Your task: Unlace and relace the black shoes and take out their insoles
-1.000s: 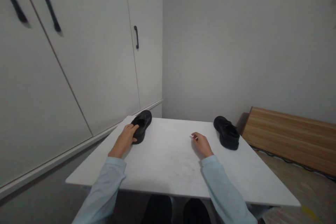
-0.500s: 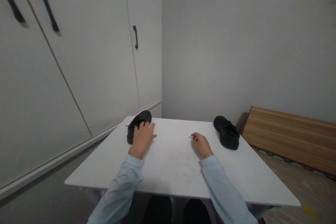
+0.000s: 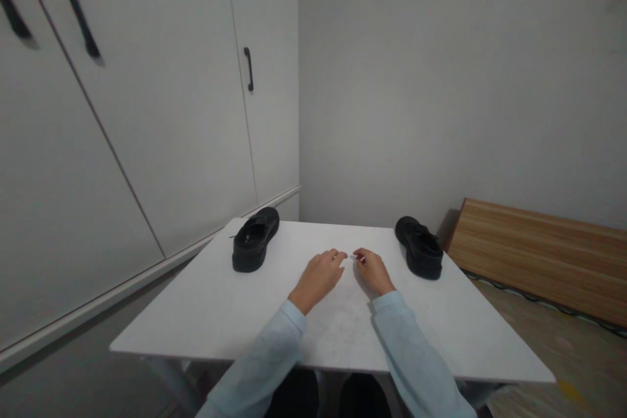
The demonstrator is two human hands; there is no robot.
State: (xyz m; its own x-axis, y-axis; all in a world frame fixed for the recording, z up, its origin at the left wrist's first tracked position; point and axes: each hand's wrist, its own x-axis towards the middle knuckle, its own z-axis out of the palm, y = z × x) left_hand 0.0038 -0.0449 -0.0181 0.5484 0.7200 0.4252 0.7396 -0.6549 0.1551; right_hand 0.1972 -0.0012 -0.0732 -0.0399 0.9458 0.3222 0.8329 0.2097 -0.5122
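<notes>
2 black shoes are seen on a white surface (image 3: 220, 313), one toward each far corner. The left shoe (image 3: 255, 247) lies near the far left edge, its toe pointed away toward the cabinet doors (image 3: 147, 111); the right shoe (image 3: 419, 247) sits near the far right edge, with its heel end toward the viewer. Both shoes are left untouched and stand well apart from each other.

Both hands are laid on the middle of the surface, between the shoes. The left hand (image 3: 321, 277) and the right hand (image 3: 375, 271) are brought close together, fingertips nearly meeting, with the fingers loosely curled and nothing gripped in either (a tiny pale speck between the fingertips is too small to be made out). Light blue sleeves (image 3: 411, 353) are worn on both arms.

A wooden board (image 3: 539, 255) is seen low against the wall to the right, beyond the surface, and black handles (image 3: 249, 69) are fixed on the cabinet doors at left
</notes>
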